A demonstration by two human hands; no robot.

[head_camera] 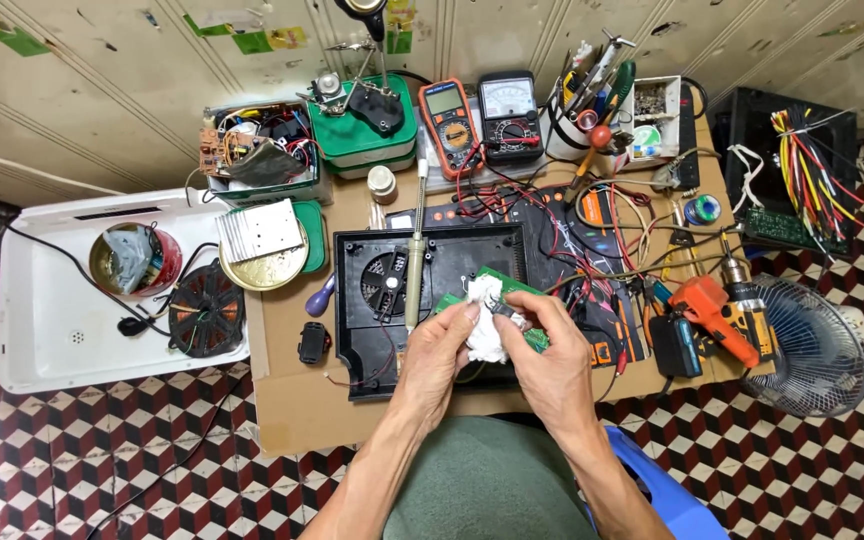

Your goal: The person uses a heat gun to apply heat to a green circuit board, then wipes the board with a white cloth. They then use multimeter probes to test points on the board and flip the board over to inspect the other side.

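While the green circuit board (500,290) is held over the open black appliance casing (432,300), a wad of white tissue (487,325) is pinched between both hands: left hand (439,352) closed on the wad's near side, right hand (552,345) closed on the wad and the board edge. The wiping is best done with light, short strokes, board supported from beneath so the attached red wires (592,265) are not strained. Tissue fibres should be kept off solder joints and component legs. The soldering iron (416,250) lies across the casing just beside the left hand; contact with its tip is to be avoided, whether hot cannot be told. The cardboard-covered tabletop (292,400) is crowded, so elbows are best kept in.
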